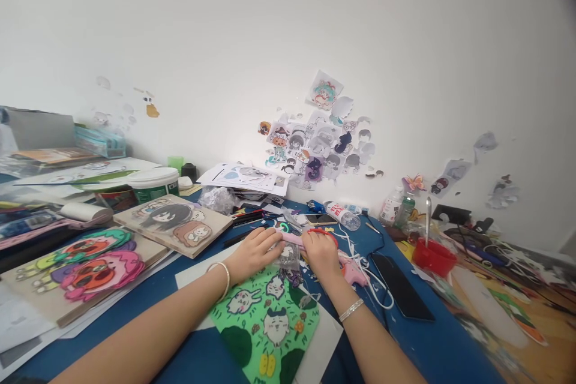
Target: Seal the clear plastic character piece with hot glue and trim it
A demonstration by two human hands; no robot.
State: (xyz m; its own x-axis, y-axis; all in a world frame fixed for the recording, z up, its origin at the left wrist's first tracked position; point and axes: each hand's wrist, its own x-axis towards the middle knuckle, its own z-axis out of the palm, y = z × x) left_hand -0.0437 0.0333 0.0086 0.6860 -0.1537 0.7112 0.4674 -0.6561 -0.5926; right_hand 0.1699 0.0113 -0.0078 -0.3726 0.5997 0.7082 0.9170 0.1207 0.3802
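My left hand [257, 253], with a white bangle at its wrist, is closed on the left end of a thin pink object [292, 239]. At its right end my right hand [321, 252] is closed too, with a silvery bracelet behind it. What the pink object is, I cannot make out. Just below it, between the hands, lies a small clear plastic packet [289, 257]. Nearer to me a green sheet with cartoon figures [274, 327] rests on white paper [327, 339]. A red ring-shaped thing [330, 234] shows behind my right hand.
Painted boards [180, 225] and a white-lidded tub [154, 185] stand at the left. To the right are a black phone [402, 288], a white cable [382, 291], a pink tool [354, 271], a bottle [342, 215] and a red bowl [433, 258] with a spoon. Cut-out drawings cover part of the wall.
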